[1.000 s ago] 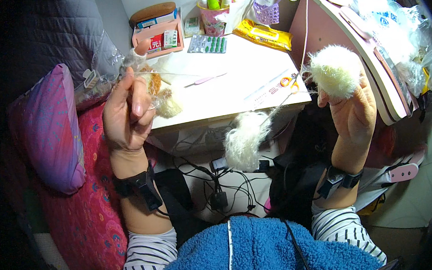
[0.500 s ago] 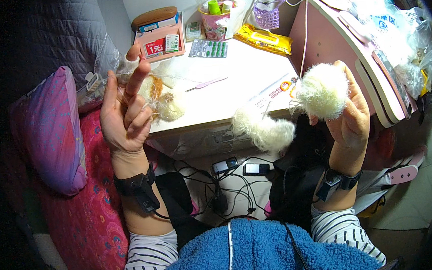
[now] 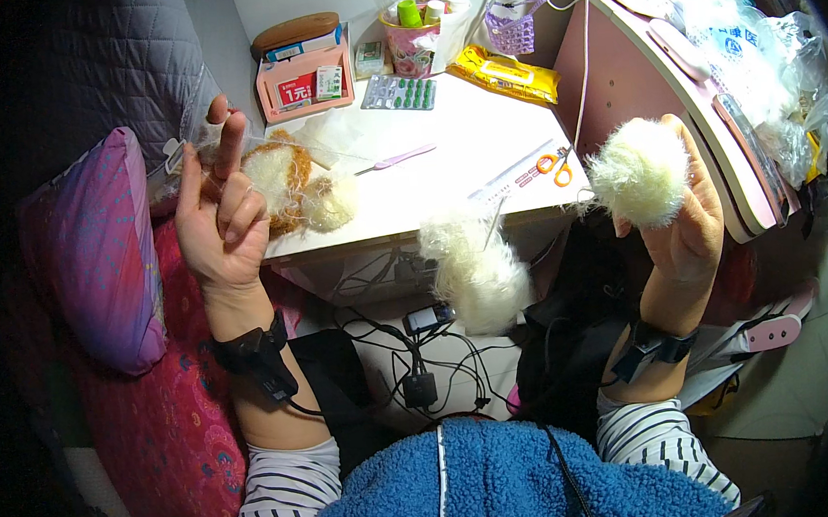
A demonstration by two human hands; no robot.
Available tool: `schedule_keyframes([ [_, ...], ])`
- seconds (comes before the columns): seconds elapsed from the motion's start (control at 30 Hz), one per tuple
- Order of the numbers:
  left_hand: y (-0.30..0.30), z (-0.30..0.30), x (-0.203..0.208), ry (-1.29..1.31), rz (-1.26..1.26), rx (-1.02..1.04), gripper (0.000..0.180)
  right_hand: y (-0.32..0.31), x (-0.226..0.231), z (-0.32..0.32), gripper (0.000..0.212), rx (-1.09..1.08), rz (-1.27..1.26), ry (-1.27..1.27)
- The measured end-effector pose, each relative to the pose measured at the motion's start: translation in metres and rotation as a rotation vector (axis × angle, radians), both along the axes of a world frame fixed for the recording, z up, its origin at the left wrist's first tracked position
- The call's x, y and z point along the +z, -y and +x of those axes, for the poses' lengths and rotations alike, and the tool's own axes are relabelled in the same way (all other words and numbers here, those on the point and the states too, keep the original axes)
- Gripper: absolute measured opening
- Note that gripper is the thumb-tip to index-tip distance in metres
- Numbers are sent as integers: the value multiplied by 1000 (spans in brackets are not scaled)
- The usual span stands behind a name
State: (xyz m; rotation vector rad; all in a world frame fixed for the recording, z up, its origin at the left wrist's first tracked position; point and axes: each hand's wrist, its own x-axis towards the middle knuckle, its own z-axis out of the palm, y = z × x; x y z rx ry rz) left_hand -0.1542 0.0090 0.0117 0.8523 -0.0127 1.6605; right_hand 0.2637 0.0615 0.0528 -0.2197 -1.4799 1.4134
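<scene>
My left hand [image 3: 224, 208] is raised at the desk's left side. Its index and middle fingers point up, the ring and little fingers curl in, and thin pale yarn strands run around them. In my right hand [image 3: 682, 218] sits a cream fluffy yarn ball [image 3: 640, 173], held at the desk's right edge. Between the hands a fluffy cream piece [image 3: 479, 272] hangs at the front edge, a thin grey stick [image 3: 495, 221] poking from it. Beside my left hand lies a cream and orange-brown fluffy piece [image 3: 286, 176], partly hidden by the fingers.
On the white desk [image 3: 401, 198] lie a pink-handled crochet hook [image 3: 406, 157], orange scissors [image 3: 554, 166], a pill blister pack [image 3: 399, 93] and a yellow packet [image 3: 503, 75]. Behind stand a pink box [image 3: 306, 80] and a cup [image 3: 413, 45]. Black cables [image 3: 449, 365] tangle below.
My left hand has moved left and slightly down; my right hand and the yarn ball have shifted a little right. The hanging fluffy piece has swung left and lower.
</scene>
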Motion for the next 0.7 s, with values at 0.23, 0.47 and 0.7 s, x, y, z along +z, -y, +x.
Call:
schedule_keyframes([
  [0.23, 1, -5, 1, 21, -75, 195, 48, -2, 0, 18, 59, -12, 62, -6],
  [0.47, -1, -6, -2, 35, -51, 176, 47, 0, 0, 29, 64, 0, 39, -10],
  [0.7, 1, -3, -1, 56, -91, 195, 47, 1, 1, 31, 64, -61, 90, 15],
])
